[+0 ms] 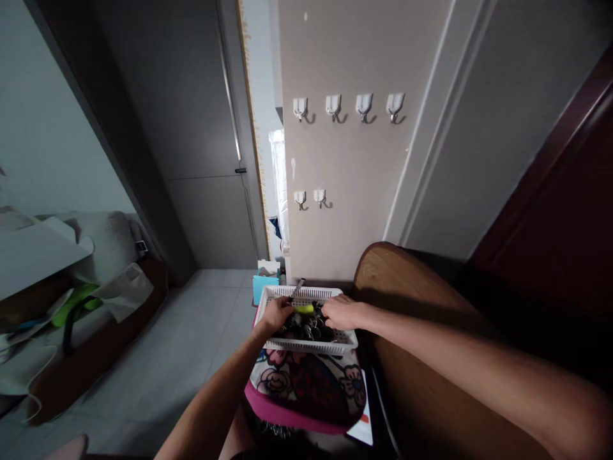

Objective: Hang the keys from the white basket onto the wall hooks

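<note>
A white slotted plastic basket (306,345) rests on a flower-patterned pink cushion (306,390). It holds several small dark objects (309,330) and a yellow-green item (303,308). My left hand (274,315) reaches into the basket's left side, fingers curled over the dark objects, next to the yellow-green item. My right hand (342,313) is inside the basket on the right, fingers bent down among the dark pieces. What either hand grips is hidden. A thin dark stick (297,289) pokes up from the basket's far rim.
A wooden tabletop (412,332) curves along the right of the basket. Several white wall hooks (348,107) hang on the beige wall ahead. A blue tissue box (265,282) sits on the floor behind the basket. A cluttered sofa (71,287) stands at the left beside a grey tiled floor.
</note>
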A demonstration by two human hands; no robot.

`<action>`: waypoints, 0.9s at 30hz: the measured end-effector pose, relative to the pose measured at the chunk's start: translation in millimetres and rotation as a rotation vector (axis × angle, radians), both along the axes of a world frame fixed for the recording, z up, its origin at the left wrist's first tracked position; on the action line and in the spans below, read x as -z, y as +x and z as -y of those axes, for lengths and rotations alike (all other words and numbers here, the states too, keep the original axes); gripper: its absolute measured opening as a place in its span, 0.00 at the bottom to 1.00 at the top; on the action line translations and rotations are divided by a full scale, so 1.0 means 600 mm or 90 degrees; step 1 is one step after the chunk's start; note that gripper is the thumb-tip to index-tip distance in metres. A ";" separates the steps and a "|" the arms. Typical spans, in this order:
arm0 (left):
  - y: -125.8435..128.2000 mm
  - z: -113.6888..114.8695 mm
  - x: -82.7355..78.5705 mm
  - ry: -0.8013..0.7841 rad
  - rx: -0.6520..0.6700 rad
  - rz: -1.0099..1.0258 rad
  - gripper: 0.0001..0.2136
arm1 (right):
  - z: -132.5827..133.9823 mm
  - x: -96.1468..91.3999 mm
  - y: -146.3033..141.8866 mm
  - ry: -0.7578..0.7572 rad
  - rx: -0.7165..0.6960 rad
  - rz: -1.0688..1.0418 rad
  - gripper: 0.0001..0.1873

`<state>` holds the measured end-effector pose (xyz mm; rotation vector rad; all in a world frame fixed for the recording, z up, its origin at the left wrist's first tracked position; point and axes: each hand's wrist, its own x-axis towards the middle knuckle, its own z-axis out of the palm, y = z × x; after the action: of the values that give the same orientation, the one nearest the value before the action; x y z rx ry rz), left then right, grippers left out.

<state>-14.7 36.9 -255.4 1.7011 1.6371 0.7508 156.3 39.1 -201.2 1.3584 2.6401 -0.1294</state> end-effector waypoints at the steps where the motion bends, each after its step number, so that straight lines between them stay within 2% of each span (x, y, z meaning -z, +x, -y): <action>1: 0.000 0.001 -0.002 -0.001 -0.002 0.015 0.12 | -0.002 0.000 0.000 -0.004 0.002 -0.021 0.07; 6: 0.001 0.003 -0.011 0.009 -0.048 0.122 0.11 | -0.010 0.003 -0.005 0.000 -0.034 -0.108 0.11; 10: 0.013 -0.004 -0.013 0.027 -0.094 0.189 0.13 | -0.012 0.016 -0.016 -0.035 -0.067 -0.177 0.15; 13: 0.029 -0.008 -0.018 0.009 -0.124 0.264 0.13 | -0.013 0.022 -0.022 -0.047 -0.052 -0.220 0.15; 19: 0.048 -0.004 -0.035 -0.050 -0.105 0.477 0.09 | -0.025 0.002 -0.019 -0.055 0.051 -0.262 0.15; 23: 0.047 -0.002 -0.040 -0.085 -0.083 0.550 0.05 | -0.038 -0.008 -0.010 -0.024 0.061 -0.275 0.13; 27: 0.048 -0.004 -0.050 -0.118 -0.064 0.642 0.07 | -0.040 -0.006 -0.008 0.062 0.023 -0.307 0.21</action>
<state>14.0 39.3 -225.4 0.8427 1.0154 1.1978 151.5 63.2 -197.4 1.5721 3.0427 -0.3830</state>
